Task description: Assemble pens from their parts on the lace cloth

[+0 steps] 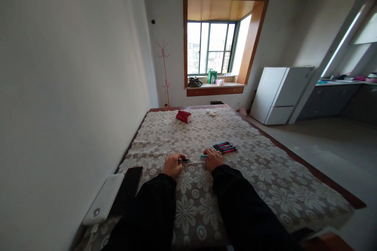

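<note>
- Pens (228, 150) lie in a loose side-by-side bunch right of the middle of the surface, a patterned tablecloth (186, 211), well in from the right edge; overlap stops us getting a clean count.
- Left hand (173, 165): fingers drawn in narrow, pinching a dark slim piece (185, 160) whose tip points toward the right hand.
- Right hand (215, 159): also narrow, thumb and fingers around a teal piece (204, 156), short end poking out toward the left hand. Bunch sits just beyond this hand; we can't tell if they touch.
- Step in hand, our judgement: two-handed handling of small pen-like pieces, one per hand, ends apart with a gap of bare cloth between. Pen and cap, or two pens? Too small for us to tell.
- Next move, we judge, calls for a steady light pinch on both sides and good lining-up of the tips, with the right wrist clear of the bunch.
- Looks: slim, mostly black bodies with teal and pink-red sections, lying roughly parallel, slightly slanted to the far edge.
- Also on the surface: red packet (183, 116) near the far edge, white power bank (104, 200) by the left edge.
</note>
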